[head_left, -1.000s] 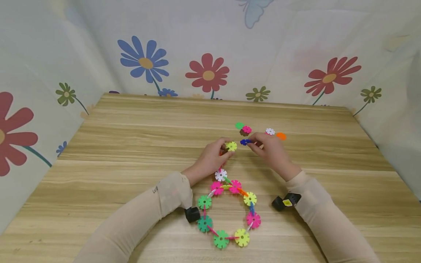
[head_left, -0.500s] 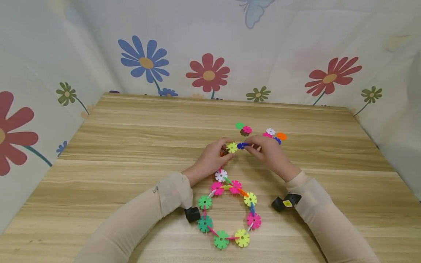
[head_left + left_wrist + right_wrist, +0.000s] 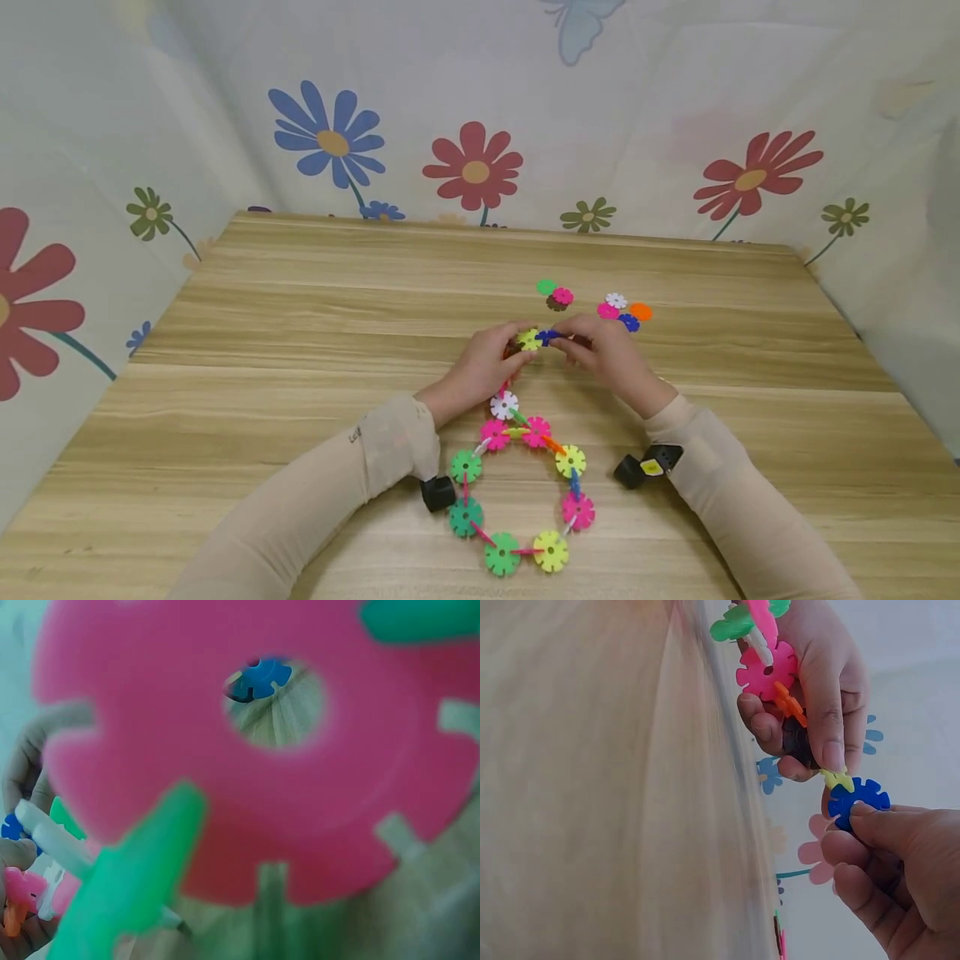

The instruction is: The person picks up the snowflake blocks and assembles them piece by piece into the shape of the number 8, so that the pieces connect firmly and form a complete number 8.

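My left hand (image 3: 483, 362) pinches a yellow notched snowflake disc (image 3: 528, 340) at the end of a chain of linked discs. A blue notched disc (image 3: 546, 337) is pinched between the thumb and fingers of my right hand (image 3: 611, 358). In the right wrist view, the blue disc (image 3: 841, 806) meets the edge of the yellow disc (image 3: 835, 780); how deep they slot together I cannot tell. Black, orange and pink discs (image 3: 759, 679) of the chain hang by the left palm. Very close to the left wrist camera, a pink disc (image 3: 337, 787) covers most of the view.
The chain's lower part forms a ring, with a green disc (image 3: 502, 554) nearest me, on the wooden table (image 3: 262, 375). Behind my hands lie loose discs: green (image 3: 546, 287), pink (image 3: 562, 296), brown, white (image 3: 616, 300), orange (image 3: 641, 312) and blue (image 3: 629, 322).
My right hand has moved left and slightly towards me, bringing the blue disc up against the yellow one. The left hand and the ring have shifted slightly towards me.
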`<act>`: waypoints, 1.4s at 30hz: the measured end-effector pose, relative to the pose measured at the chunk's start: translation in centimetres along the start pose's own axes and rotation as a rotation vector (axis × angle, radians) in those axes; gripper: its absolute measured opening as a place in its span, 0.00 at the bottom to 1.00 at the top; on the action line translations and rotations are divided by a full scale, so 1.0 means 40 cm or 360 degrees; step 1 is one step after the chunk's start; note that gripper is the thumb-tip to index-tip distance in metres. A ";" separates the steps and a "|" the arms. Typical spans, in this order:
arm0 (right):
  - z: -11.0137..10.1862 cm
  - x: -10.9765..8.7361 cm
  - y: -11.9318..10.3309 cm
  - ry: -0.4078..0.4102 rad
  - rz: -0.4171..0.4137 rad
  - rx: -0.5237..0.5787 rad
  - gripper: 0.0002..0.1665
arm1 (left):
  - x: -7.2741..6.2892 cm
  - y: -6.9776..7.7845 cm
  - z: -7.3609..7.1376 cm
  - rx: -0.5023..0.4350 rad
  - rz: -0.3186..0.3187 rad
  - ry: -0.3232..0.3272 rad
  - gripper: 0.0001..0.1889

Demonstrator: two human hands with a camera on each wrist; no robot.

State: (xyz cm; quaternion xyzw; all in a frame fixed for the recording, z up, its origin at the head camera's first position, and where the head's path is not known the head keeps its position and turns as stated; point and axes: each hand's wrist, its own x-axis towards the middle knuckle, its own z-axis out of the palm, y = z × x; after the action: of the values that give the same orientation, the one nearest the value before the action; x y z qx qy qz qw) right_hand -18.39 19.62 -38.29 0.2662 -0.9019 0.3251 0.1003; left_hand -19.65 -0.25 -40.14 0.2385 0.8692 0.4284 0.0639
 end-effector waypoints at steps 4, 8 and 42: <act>0.006 0.001 0.003 -0.0028 0.0057 0.0005 0.05 | -0.005 -0.002 0.000 -0.0032 -0.0005 0.0023 0.23; 0.005 0.005 0.007 -0.0068 0.0127 -0.0019 0.08 | -0.002 -0.014 0.001 -0.0243 -0.0036 0.0004 0.20; -0.220 -0.115 0.073 -0.0573 0.0556 -0.0359 0.11 | 0.008 -0.034 -0.019 -0.0593 -0.0273 0.0190 0.14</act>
State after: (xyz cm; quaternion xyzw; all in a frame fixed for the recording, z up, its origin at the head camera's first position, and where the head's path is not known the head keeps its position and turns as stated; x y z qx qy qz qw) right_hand -16.08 29.06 -34.71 0.1474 -0.9679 0.1825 -0.0903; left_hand -20.65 -1.36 -40.67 0.1219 0.7943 0.5881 0.0915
